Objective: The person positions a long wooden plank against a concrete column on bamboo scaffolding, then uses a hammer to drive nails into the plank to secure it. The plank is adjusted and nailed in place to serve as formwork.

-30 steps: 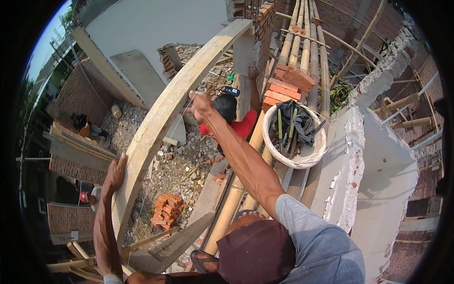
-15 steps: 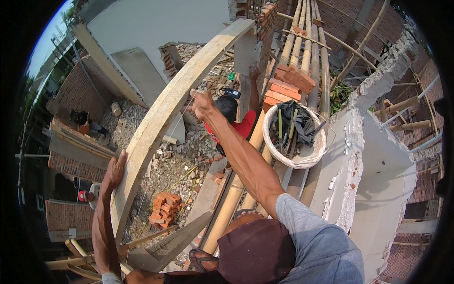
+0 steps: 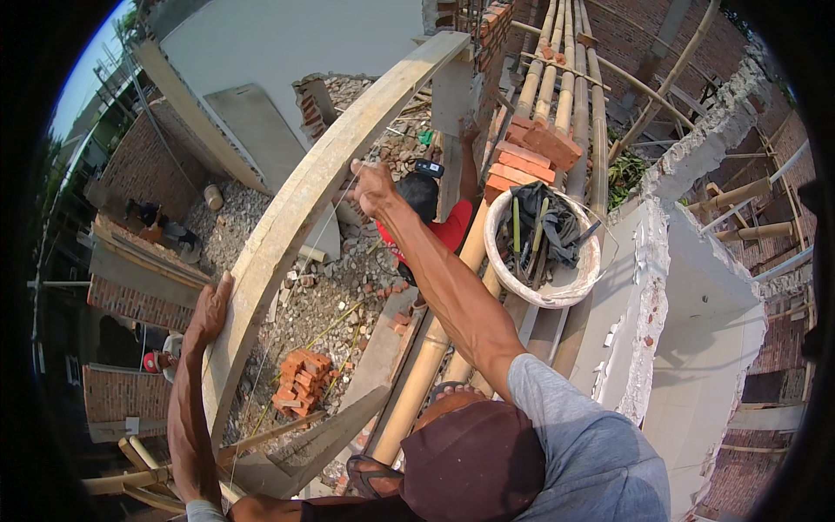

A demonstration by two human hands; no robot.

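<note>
A long pale wooden beam (image 3: pixel 291 196) curves through the view from the lower left to the brick wall at the top. My left hand (image 3: pixel 210 311) grips its left edge at the near part. Farther along, on the beam's right side, my right hand (image 3: pixel 374 189) is closed, fingers pinched on a thin string (image 3: pixel 263 370) that runs back toward the lower left beside the beam. Below my right forearm, a person in a red shirt (image 3: pixel 448 228) with dark headgear has one arm raised toward a grey board under the beam's far end.
A white bucket (image 3: pixel 564 294) with tools and black cloth stands on bamboo poles (image 3: pixel 598 122) at my right, next to stacked bricks (image 3: pixel 522 161). My sandalled feet are at the bamboo. Below lie rubble and a brick pile (image 3: pixel 303 383). A broken wall (image 3: pixel 648 287) rises at right.
Both hands keep their places on the beam and string. The view has shifted very slightly; the person below has hardly moved.
</note>
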